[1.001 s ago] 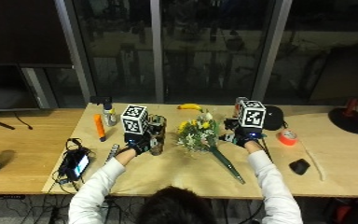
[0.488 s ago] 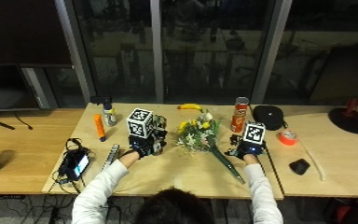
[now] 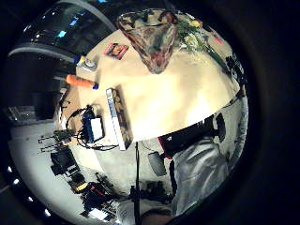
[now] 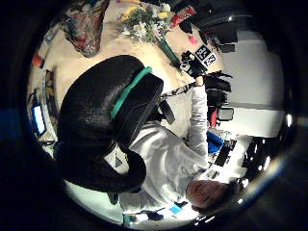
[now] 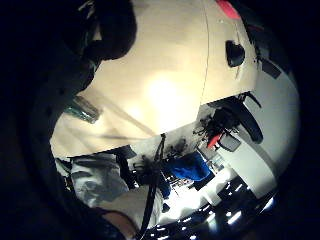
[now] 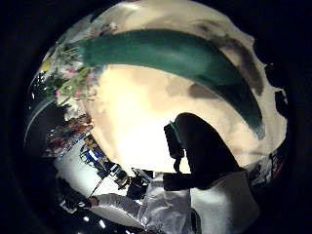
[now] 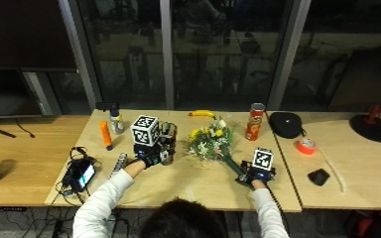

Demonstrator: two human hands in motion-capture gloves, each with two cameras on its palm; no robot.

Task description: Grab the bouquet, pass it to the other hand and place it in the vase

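Observation:
The bouquet point(image 7: 209, 141) of yellow and white flowers lies on the table, its green-wrapped stem point(image 7: 232, 163) pointing toward the front edge. My right hand point(image 7: 253, 177) is down over the stem's end. In the right thumb side view the stem point(image 6: 170, 53) runs close across the palm, lying on the table, and the thumb point(image 6: 204, 151) stands apart from it. The patterned glass vase point(image 7: 168, 136) stands upright left of the flowers. My left hand point(image 7: 150, 154) hovers just in front of the vase point(image 3: 154, 37), fingers loosely curled, holding nothing.
Behind the bouquet are a banana point(image 7: 202, 113) and a red can point(image 7: 254, 121). Right of it lie a black pouch point(image 7: 286, 124), a red tape roll point(image 7: 305, 146) and a black mouse point(image 7: 318, 176). At the left are an orange tube point(image 7: 104, 135), a small bottle point(image 7: 116, 121) and a cabled device point(image 7: 82, 171).
My right hand has come from beside the red can down toward the front edge, onto the end of the bouquet's stem. The left hand has stayed by the vase.

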